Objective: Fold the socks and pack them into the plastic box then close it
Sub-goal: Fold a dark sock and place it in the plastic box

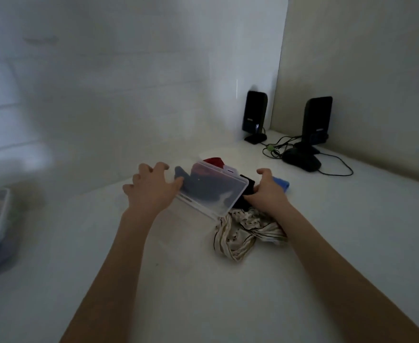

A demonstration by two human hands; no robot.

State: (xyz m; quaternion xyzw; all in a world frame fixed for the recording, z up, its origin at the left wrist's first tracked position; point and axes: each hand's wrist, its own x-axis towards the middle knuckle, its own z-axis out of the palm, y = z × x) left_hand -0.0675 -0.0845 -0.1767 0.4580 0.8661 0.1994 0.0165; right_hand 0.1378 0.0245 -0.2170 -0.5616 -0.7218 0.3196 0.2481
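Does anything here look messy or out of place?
Yes. A striped cloth lies crumpled on the table beside the plastic box, and a blue sock sits loose outside the box.

Single head-worn wide-angle view, directed forward and down over the tabletop (203, 280); forearms entering from the lower frame edge.

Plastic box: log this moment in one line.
plastic box: lid up | left hand: at lid | right hand: grips black sock
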